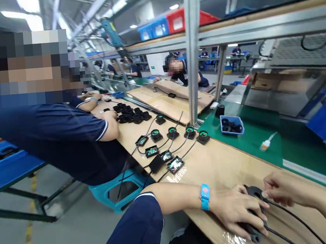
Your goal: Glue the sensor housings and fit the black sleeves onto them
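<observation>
My left hand [237,210], with a blue band [205,197] on its wrist, lies with fingers spread over black plastic housings [254,191] near the front edge of the table. It covers much of them. Two black cables [291,215] run from these parts toward the lower right. My right hand [285,189] is closed at the upper housing, thumb and fingertips pinched beside the cable's end. What sits in that pinch is too small to make out.
Several open black boxes with circuit boards [176,165], cabled to round housings [203,136], lie ahead on the cardboard-covered table [225,158]. A blue tray of black parts [231,125] and a small bottle [265,145] stand on the green surface. A co-worker [67,125] sits at left; a metal post [193,59] rises ahead.
</observation>
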`<state>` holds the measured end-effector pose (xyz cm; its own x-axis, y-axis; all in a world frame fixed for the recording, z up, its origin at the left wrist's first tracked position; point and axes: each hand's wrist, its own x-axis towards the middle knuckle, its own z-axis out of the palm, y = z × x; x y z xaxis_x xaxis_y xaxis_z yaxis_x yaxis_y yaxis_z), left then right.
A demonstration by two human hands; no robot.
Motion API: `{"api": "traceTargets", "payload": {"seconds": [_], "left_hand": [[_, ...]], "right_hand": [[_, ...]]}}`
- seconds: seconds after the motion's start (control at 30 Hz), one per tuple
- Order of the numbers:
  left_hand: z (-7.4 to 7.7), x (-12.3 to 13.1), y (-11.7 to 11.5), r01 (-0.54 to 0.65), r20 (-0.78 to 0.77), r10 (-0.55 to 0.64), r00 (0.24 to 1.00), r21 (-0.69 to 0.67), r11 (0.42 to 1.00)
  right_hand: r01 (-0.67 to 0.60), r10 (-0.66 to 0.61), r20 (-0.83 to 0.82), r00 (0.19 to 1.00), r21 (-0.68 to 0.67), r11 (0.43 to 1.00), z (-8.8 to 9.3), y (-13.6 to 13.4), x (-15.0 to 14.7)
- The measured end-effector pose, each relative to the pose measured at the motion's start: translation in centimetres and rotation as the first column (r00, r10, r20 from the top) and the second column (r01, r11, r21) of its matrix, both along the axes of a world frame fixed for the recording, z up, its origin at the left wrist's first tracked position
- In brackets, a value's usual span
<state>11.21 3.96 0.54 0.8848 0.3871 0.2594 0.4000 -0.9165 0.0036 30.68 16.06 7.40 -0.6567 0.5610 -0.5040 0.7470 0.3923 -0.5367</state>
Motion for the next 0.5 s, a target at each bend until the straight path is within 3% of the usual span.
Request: {"api": "traceTargets", "payload": {"seconds": [0.3, 0.5], "left_hand": [[1.6, -0.1, 0.5, 0.051, -0.077, -0.043, 0.996, 0.103, 0.993], [2.2, -0.3, 0.9, 0.078, -0.14, -0.061, 0.988, 0.118, 0.99]], "right_hand": [[0.049, -0.027, 0.139, 0.99, -0.158, 0.986, -0.9, 1.1, 0.6], [0.027, 0.007, 0.168, 0.986, -0.197, 0.98, -2.7, 2.5, 1.2]]}}
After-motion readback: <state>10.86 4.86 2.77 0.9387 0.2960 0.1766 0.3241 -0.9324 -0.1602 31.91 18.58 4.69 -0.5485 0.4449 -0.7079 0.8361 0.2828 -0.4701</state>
